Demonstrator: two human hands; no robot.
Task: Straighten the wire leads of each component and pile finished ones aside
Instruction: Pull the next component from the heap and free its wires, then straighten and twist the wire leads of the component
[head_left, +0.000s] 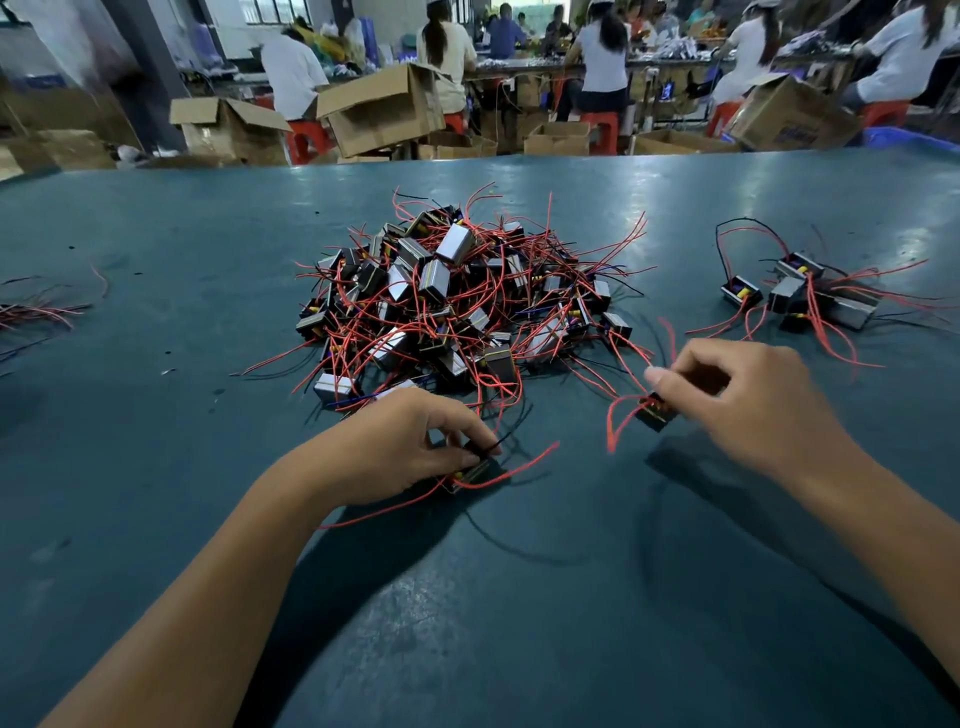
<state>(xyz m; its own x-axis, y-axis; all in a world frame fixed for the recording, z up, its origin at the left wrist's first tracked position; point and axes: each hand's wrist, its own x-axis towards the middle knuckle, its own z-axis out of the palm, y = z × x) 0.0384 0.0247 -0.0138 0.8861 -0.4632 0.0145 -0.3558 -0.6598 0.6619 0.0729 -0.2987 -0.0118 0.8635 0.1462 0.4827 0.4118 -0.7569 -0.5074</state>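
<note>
Both hands busy: left hand pinches a component on the table, right hand grips another beside the tangled pile; trailing red leads could snag it.

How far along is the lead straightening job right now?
Early on. A small group of components lies aside at the right, apparently finished. The left hand and right hand each hold one component. The big tangled pile in the middle of the table remains.
</note>
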